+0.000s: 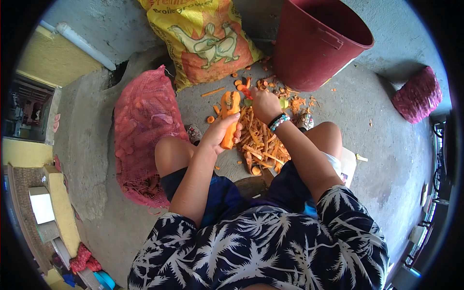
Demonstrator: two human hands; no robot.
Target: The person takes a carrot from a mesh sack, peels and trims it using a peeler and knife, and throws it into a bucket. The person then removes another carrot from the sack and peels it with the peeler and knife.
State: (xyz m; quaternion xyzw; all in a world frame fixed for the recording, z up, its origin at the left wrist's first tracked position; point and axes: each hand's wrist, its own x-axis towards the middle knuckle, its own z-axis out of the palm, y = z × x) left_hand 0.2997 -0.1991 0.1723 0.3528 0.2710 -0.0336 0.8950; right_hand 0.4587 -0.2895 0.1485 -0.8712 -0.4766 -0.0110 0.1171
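In the head view, my left hand (pixel 222 133) is closed around a thick orange carrot (pixel 230 116), whose upper end has a brown, rough patch. My right hand (pixel 267 105), just to the right of the carrot, is a fist around a small tool (pixel 248 94) with a red part on its left and yellow-green showing at its right side. My fingers hide most of that tool, so its kind is unclear. Below both hands, a heap of orange carrot peelings (pixel 258 140) lies on the floor between my feet.
A pink mesh sack full of carrots (pixel 147 125) lies at left. Ahead stand a yellow printed sack (pixel 208 43) and a large dark-red bin (pixel 311 53). Cut carrot ends (pixel 210 119) and scraps lie around the heap. A purple-pink bundle (pixel 418 95) rests by the right wall.
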